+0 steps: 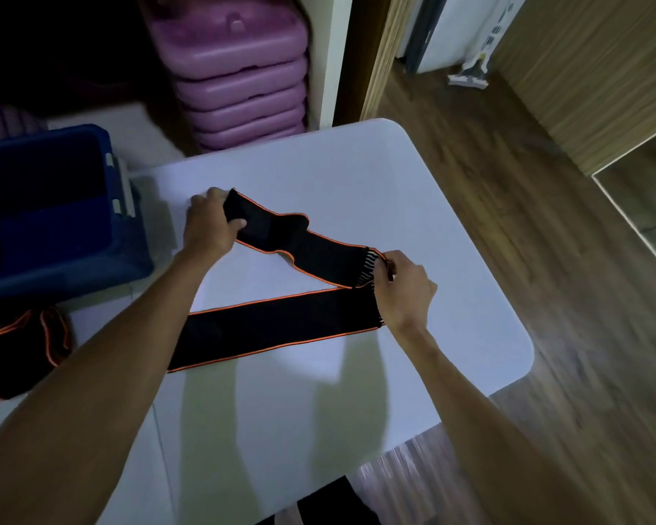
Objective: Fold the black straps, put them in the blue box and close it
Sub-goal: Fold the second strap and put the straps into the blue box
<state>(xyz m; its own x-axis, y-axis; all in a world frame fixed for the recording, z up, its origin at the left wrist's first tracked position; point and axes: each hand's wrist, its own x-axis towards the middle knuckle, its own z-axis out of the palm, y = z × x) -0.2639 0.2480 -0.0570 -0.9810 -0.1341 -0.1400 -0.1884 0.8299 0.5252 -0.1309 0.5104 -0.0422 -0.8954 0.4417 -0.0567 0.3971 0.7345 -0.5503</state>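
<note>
Two hands were at work on one long black strap [281,323] with orange edging, spread across the white table [432,206]. The left hand [211,225] was closed on one end of the strap, thumb on top and fingers under the cloth, at the far left of the table just beside the blue box [54,259]. The right hand [404,289] pinched the bend of the strap, where a patch of white stripes showed, with fingers narrow around the fold. From that bend the lower run of the strap lay flat on the table and passed under the left forearm, while the upper run rose slightly, rippled and loose, toward the left hand.

A second strap [19,354], also black with orange trim, lay bunched at the near left edge of the table, in front of the box. The box stood open, and its inside looked dark; I could not tell whether anything was in it. Its lid was not clearly in view.

By my reading, the folding step was in hand: the first fold of this strap was half made. The next move would likely call for bringing the left-hand end down over the lower run, edges matched, while the right hand kept the bend pinned so the layers did not skew.
</note>
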